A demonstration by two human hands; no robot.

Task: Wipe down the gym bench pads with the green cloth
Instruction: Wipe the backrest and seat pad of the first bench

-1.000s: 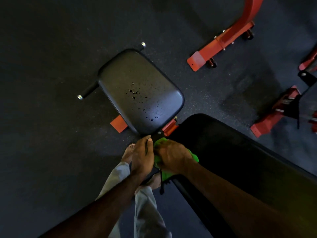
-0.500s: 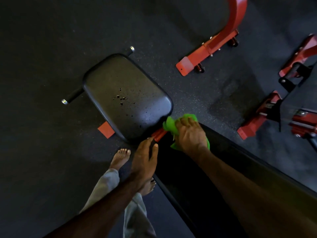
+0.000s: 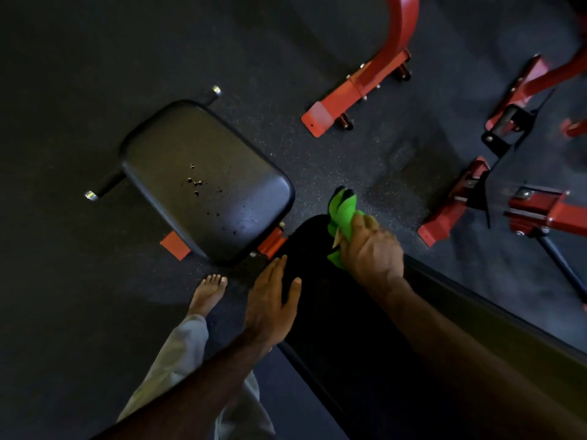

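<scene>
Soft and limp, the green cloth [image 3: 342, 217] bunches in the gripping right hand [image 3: 371, 249], best held wadded, while the left hand [image 3: 270, 300] rests flat, fingers straight, on the long pad [image 3: 349, 312].

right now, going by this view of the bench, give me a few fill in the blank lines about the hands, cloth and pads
1. The right hand grips a cloth whose colour is ____.
2. The left hand rests with straight fingers on the edge of the long ____ pad.
3. Small dark crumbs lie on the seat pad, which the cloth is ____ touching.
4. The metal frames on the floor are painted ____.

Missing words: green; black; not; red
</scene>
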